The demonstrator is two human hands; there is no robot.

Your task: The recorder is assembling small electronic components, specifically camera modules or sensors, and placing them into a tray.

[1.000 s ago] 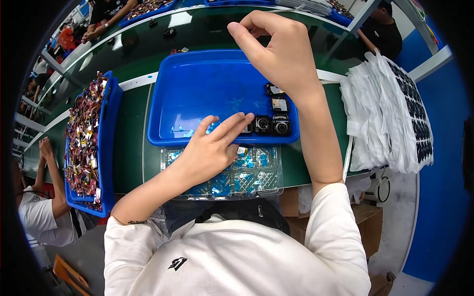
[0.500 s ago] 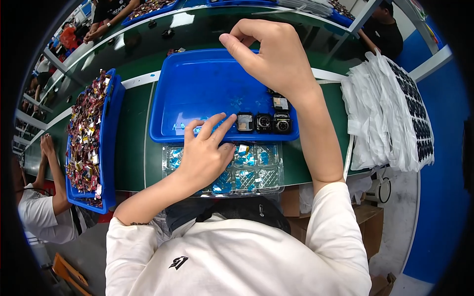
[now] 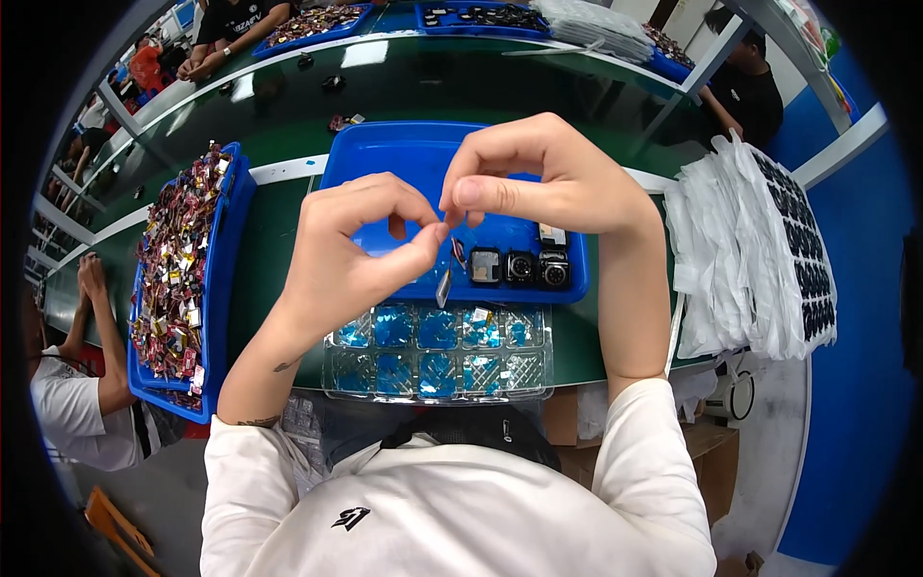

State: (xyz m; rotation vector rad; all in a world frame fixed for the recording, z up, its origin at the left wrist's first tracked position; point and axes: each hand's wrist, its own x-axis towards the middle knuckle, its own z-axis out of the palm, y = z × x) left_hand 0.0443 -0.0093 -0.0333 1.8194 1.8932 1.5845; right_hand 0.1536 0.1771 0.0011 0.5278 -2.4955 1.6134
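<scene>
Small part (image 3: 444, 287), possibly a tiny wired module, hangs above clear cell tray (image 3: 440, 353). I see left hand (image 3: 351, 252) and right hand (image 3: 538, 178) pinching it together; grip lightly, steady over tray.

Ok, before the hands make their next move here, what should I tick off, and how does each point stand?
1. Small part pinched between both hands: left hand and right hand meet fingertip to fingertip on a small flat part with thin wires hanging below. Ok.
2. Exact grip on the part: hidden by the fingertips. Cannot tell.
3. Blue tray has bare floor for setting down; three dark square modules sit at its near right edge. Ok.
4. Clear blister tray in front of the person, blue-film pieces in its cells. Ok.
5. Any cell empty: glare, cannot tell.
</scene>
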